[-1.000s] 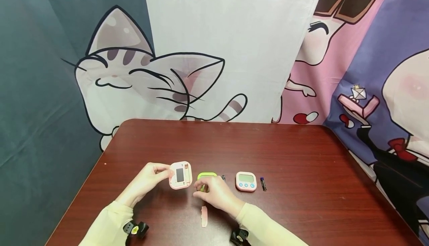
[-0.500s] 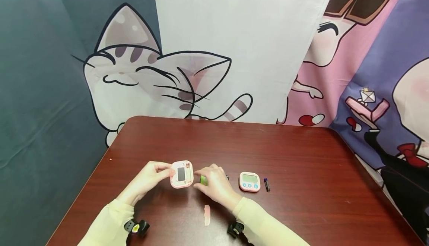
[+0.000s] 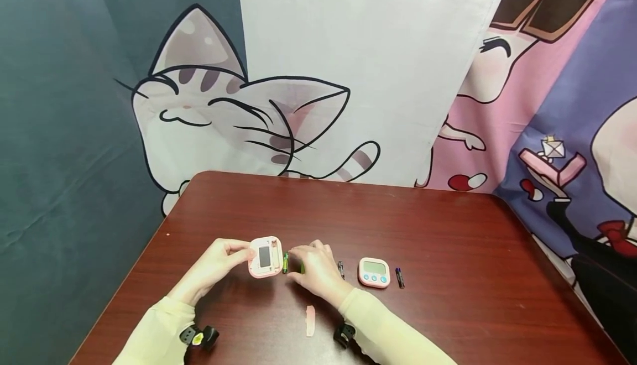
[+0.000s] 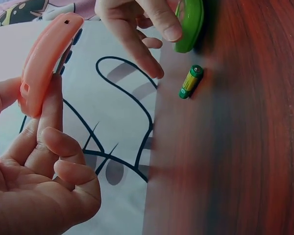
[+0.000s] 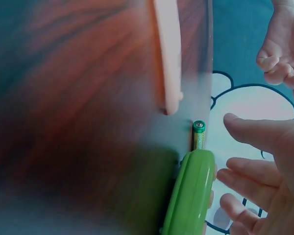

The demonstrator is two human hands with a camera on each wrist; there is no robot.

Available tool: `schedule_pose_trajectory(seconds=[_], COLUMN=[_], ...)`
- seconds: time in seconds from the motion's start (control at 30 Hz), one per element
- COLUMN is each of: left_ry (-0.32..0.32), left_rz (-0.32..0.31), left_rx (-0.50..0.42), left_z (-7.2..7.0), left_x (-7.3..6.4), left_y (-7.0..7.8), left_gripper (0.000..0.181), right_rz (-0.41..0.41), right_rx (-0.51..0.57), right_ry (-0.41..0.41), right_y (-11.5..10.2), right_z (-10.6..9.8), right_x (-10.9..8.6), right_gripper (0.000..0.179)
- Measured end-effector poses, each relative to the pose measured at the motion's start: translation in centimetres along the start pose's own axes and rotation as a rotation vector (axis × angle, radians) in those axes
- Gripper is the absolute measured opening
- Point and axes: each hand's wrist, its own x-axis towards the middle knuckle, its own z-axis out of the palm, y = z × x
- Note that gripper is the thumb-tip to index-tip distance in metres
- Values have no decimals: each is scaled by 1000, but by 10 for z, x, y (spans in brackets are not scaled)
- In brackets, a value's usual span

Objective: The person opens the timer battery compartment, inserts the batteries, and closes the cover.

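So, the green timer (image 5: 191, 196) is a pain to make out: in the head view the right hand (image 3: 318, 272) covers most of it, and the right wrist view cuts it off at the bottom. That hand's thumb and fingers are spread, nothing between them, though we can't tell if any finger touches the timer. Just beside it, a green-and-yellow battery (image 3: 285, 262) lies on the table (image 3: 448, 232).

Over on the left, we've got a pink timer (image 3: 273, 267) in the air, pinched between the left hand's (image 3: 215, 265) thumb and fingers. Its pale back shows a dark rectangle and a long open slot down one side; any print's too small for us to read. Edge-on, it's a rounded, salmon-coloured shell with dark buttons.

We also see a loose pink strip (image 3: 311, 321) and a blue-buttoned timer (image 3: 374, 272) lying display-up.
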Motion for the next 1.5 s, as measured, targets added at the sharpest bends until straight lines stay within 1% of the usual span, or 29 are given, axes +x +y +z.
schedule_pose_trajectory(seconds=[0.1, 0.2, 0.3, 0.4, 0.47, 0.57, 0.77, 0.87, 1.0, 1.13, 1.3, 1.5], left_ry=[-7, 2, 7, 6, 4, 4, 12, 12, -6, -14, -16, -19], left_rz=[10, 10, 8, 12, 18, 8, -15, -14, 3, -4, -26, -16], left_rx=[-1, -9, -16, -28, -25, -39, -37, -38, -41, -46, -51, -48], left_z=[0, -1, -4, -6, -6, -6, -6, -6, -7, -8, -10, -9], left_x=[-1, -1, -2, -3, -3, -3, -4, -5, -7, -9, -9, -9], left_y=[0, 0, -1, -2, -3, -3, -3, -3, -4, -3, -4, -7], left_gripper=[27, 28, 28, 27, 27, 28, 29, 29, 29, 29, 30, 29], right_rz=[9, 15, 10, -4, -12, -18, -28, -19, -5, -8, -11, -1], right_rx=[-41, -92, -142, -173, -183, -181, -178, -178, -183, -191, -210, -210], right_ry=[-22, -47, -90, -136, -154, -154, -143, -154, -166, -158, -133, -144], right_y=[0, 0, -1, -2, -2, -3, -4, -5, -6, -9, -10, -11], right_z=[1, 2, 2, 3, 3, 4, 6, 8, 10, 12, 14, 14], right_x=[1, 3, 4, 4, 4, 5, 8, 10, 13, 16, 19, 21], right_gripper=[53, 59, 63, 65, 63, 58, 48, 48, 54, 55, 49, 40])
